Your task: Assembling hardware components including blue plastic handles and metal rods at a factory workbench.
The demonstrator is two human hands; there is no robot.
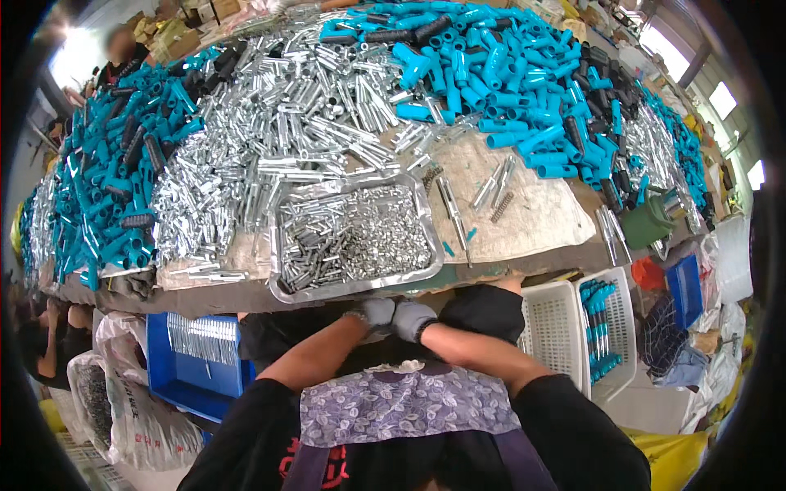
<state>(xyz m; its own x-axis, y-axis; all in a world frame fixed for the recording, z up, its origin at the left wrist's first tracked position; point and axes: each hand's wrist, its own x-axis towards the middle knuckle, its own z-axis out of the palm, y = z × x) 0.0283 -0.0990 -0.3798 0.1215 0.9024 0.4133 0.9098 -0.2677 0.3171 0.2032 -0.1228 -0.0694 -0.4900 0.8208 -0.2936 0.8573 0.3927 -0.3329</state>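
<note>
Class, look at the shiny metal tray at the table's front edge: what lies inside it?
The metal tray holds dark springs on its left and small silvery metal parts on its right. They are heaped, so the tray's floor is hidden.

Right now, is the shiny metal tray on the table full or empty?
Nearly full. The metal tray holds a thick layer of small silver parts on the right and darker springs on the left, hiding almost all of its bottom.
</note>
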